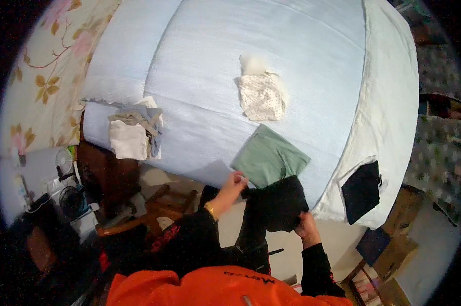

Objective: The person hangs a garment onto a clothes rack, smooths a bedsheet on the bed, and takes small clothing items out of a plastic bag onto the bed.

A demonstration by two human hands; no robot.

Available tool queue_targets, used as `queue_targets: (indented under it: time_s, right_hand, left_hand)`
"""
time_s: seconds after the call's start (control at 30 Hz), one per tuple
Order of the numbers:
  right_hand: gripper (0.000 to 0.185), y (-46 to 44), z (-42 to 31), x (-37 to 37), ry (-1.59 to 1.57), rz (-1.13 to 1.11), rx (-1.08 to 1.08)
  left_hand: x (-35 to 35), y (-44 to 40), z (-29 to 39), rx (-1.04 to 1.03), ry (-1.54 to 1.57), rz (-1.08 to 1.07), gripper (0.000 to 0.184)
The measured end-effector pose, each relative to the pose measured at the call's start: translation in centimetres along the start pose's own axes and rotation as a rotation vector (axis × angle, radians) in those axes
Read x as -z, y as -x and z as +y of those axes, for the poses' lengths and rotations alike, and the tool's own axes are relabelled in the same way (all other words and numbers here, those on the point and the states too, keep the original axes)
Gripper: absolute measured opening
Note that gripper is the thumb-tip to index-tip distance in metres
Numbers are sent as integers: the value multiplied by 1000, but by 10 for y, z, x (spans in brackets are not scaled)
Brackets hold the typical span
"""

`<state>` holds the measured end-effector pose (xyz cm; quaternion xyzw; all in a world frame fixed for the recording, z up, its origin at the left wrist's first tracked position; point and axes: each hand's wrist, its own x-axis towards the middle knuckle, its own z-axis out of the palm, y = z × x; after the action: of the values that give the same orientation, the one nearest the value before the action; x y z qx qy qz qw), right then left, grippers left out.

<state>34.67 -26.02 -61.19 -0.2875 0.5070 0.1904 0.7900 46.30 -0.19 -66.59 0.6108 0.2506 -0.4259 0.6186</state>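
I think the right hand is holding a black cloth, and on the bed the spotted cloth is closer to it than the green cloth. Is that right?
Not quite: the green cloth is the closer one, and the spotted cloth lies farther off on the bed. The head view shows this. The right hand is holding a black cloth.

Both forearms, in dark sleeves, reach forward from the body, the left hand (232, 187) farther ahead with its bare wrist angled inward and its fingers bent, the right hand (307, 228) nearer the torso and off to the right, closed in a grip, its wrist bare too.
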Motion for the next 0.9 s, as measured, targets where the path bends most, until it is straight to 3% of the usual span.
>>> queue_targets:
  time_s: [0.03,0.07,0.13,0.2,0.23,0.33,0.43,0.53,0.77,0.83,0.9]
  right_hand:
    - [48,8,-3,8,-62,-18,11]
    - [48,15,-7,18,-123,-37,22]
    - [49,17,-7,46,-90,-18,-4]
    - [49,20,-6,66,-188,38,17]
    - [49,22,-5,76,-193,43,18]
    - [51,33,-7,86,-224,-42,109]
    - [56,37,-8,102,-194,-4,102]
    - [58,43,-13,116,-196,26,66]
    - [53,60,-50,98,-137,32,216]
    - [51,56,-61,83,-39,60,250]
    - [43,48,-71,69,102,-33,189]
  left_hand:
    - [-6,-18,-10,75,50,190,40]
    - [-5,-40,-27,75,47,183,40]
    - [8,-95,-83,307,398,124,28]
    - [-5,-98,-99,-309,-142,-95,20]
    - [-16,-108,-103,-52,213,7,21]
    - [-62,-95,-61,180,692,139,26]
    - [-73,-97,-51,186,842,12,32]
    - [-65,-93,-36,-170,488,-47,39]
    - [-31,36,73,-266,368,-41,47]
    - [-14,75,91,-329,110,105,43]
    - [-1,103,94,-390,145,184,44]
